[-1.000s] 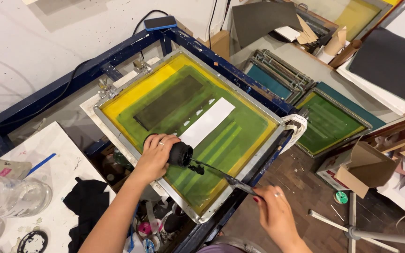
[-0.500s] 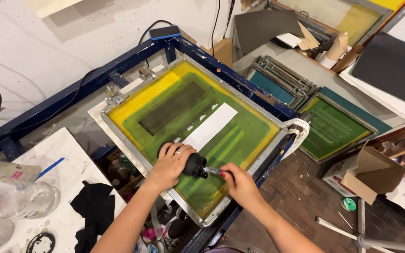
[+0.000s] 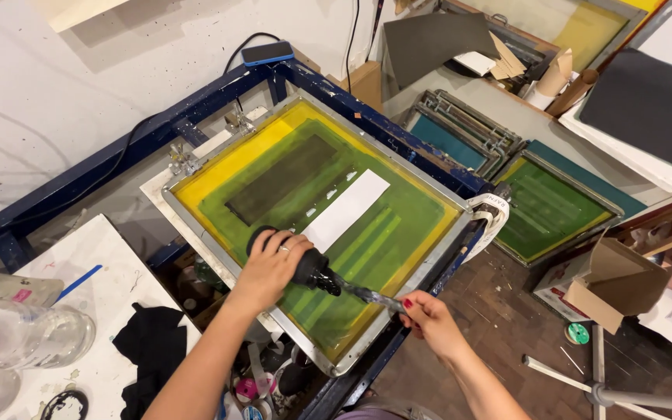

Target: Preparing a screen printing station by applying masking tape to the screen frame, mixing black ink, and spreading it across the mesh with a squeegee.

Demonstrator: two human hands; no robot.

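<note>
Sliding outward since half a second ago, the right hand (image 3: pixel 429 323) is pinching a spatula (image 3: pixel 367 295) by its handle. Left hand (image 3: pixel 270 268) is gripping a rigid, likely slippery ink jar (image 3: pixel 305 268) around its body, tilting it over the screen (image 3: pixel 313 210) beneath.

Screen-printing workshop: stacked mesh screens (image 3: pixel 546 206)

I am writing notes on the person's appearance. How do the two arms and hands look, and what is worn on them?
Both forearms are bare, no sleeves or gloves in view. The left hand wears a thin ring on one finger. The right hand has red polish on its nails. No watch or bracelet shows on either wrist.
</note>
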